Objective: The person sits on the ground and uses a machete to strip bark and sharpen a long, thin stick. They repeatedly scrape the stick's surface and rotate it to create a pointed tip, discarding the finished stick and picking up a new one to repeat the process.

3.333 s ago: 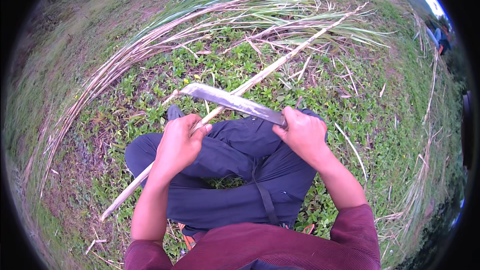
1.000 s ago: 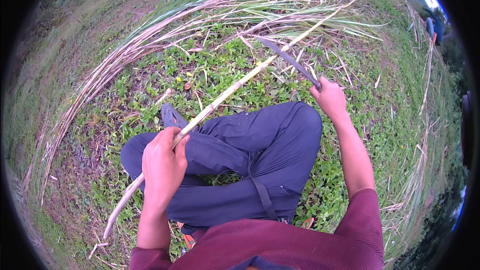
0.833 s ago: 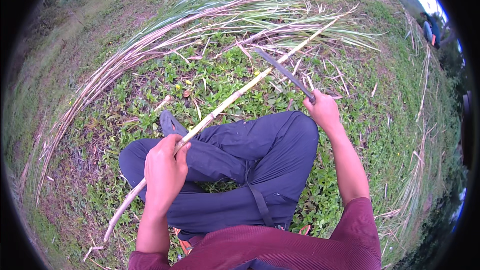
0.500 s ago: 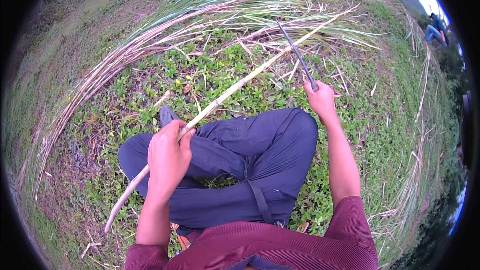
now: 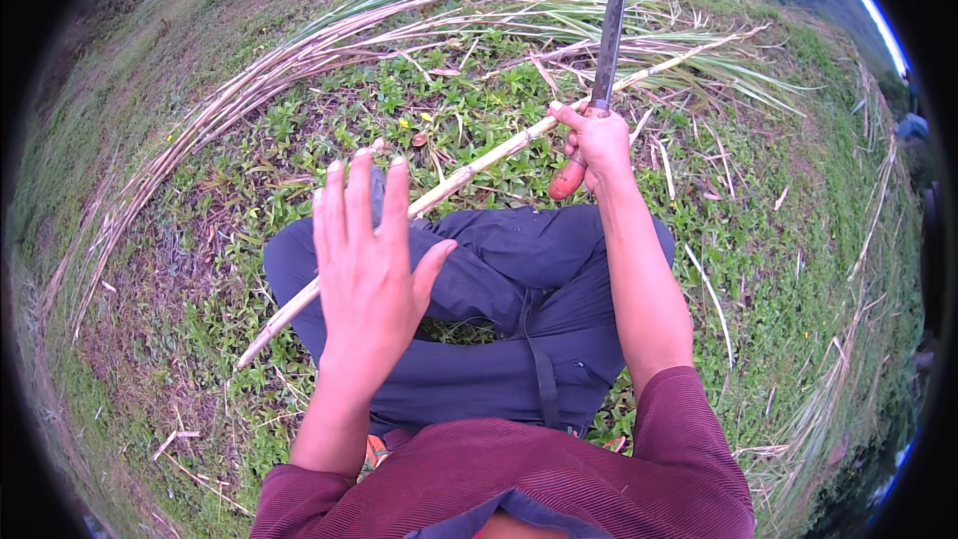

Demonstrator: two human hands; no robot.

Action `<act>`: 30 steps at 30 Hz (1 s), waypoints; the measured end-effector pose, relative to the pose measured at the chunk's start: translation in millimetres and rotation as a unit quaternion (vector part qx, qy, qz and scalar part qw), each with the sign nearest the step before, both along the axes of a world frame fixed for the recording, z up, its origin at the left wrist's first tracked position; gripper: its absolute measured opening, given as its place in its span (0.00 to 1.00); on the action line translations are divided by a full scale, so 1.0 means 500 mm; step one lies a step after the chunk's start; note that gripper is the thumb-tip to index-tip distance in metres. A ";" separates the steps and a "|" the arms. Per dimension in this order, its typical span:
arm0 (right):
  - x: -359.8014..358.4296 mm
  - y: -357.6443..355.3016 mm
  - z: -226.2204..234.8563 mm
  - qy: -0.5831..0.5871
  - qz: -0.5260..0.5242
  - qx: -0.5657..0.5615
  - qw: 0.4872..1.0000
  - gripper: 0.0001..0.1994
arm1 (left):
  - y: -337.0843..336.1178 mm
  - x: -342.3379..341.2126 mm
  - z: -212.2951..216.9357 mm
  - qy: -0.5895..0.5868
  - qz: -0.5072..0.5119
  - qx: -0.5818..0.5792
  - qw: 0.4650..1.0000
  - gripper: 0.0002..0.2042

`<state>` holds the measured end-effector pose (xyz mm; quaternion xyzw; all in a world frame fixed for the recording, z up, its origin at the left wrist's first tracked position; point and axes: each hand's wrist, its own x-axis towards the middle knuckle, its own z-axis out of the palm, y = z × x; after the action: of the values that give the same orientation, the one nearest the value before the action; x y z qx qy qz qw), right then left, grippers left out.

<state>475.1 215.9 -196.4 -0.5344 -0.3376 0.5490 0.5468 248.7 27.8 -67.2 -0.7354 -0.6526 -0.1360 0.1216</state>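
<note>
I sit cross-legged on the grass in dark blue trousers (image 5: 499, 279). A long pale cane stalk (image 5: 479, 165) lies slantwise over my lap, running from lower left toward upper right. My left hand (image 5: 369, 260) is lifted above the stalk, palm flat, fingers spread, holding nothing. My right hand (image 5: 597, 145) grips the orange handle of a long knife (image 5: 607, 45), whose dark blade points up and away, just above the stalk's far part.
A bundle of long cut stalks and dry leaves (image 5: 329, 40) curves across the ground ahead, from the left round to the upper right. Low green plants cover the ground around me. More dry stalks (image 5: 848, 359) lie at the right.
My left hand has let go of the stalk and opened flat above it. My right hand has swung the knife blade up toward vertical.
</note>
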 end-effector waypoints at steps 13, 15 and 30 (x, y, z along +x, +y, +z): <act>-0.066 -0.111 0.026 -0.409 0.011 0.083 0.909 0.19 | -0.102 -0.240 -0.036 -0.092 0.069 -0.189 0.975 0.11; -0.101 -0.217 0.030 -0.482 0.108 0.138 0.858 0.15 | -0.085 -0.246 -0.027 -0.130 0.087 -0.231 0.960 0.13; -0.044 -0.224 0.010 -0.677 0.192 0.174 0.688 0.16 | -0.002 -0.302 -0.007 -0.258 0.107 -0.280 0.918 0.19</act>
<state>452.9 103.9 -191.4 -0.5801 -0.8009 0.0623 0.1352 97.8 26.8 -70.9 -0.6048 -0.7473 -0.1186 -0.2483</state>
